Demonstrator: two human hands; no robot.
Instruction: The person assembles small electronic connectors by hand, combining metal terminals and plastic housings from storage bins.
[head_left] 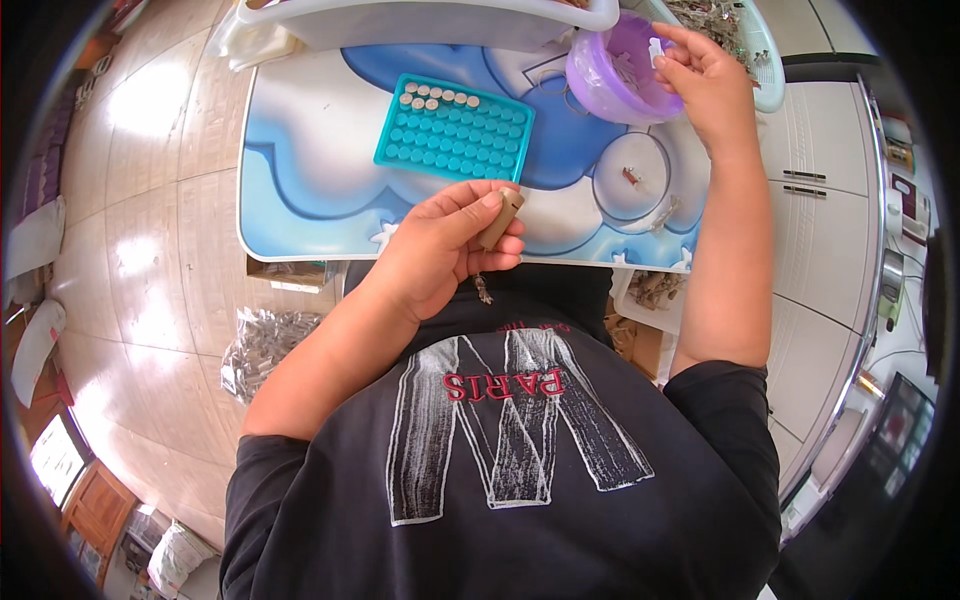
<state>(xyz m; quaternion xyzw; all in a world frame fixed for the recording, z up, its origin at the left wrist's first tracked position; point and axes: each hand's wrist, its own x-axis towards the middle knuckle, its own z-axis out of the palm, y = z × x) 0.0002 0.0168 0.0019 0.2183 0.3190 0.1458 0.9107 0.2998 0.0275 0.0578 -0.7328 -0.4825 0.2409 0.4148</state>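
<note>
My left hand (445, 235) is closed around a small brown tube (502, 219) near the table's front edge. A short twisted cord (483, 290) hangs below that hand; whether it joins the tube is hidden. At the far right, my right hand (705, 85) pinches a small whitish piece (656, 53) over the rim of a purple basin (600, 85). Pale pieces lie inside the basin. Left of the basin sits a turquoise tray (455, 168) with rows of round pockets. Several pale round-topped pieces (435, 92) stand in its far left rows.
A large white bin (420, 28) stands along the table's far side. Beyond the basin is a pale green tray (762, 60) of mixed small parts. A small reddish scrap (630, 175) lies on the patterned table (330, 215). A clear bag of grey pieces (268, 350) rests on the floor.
</note>
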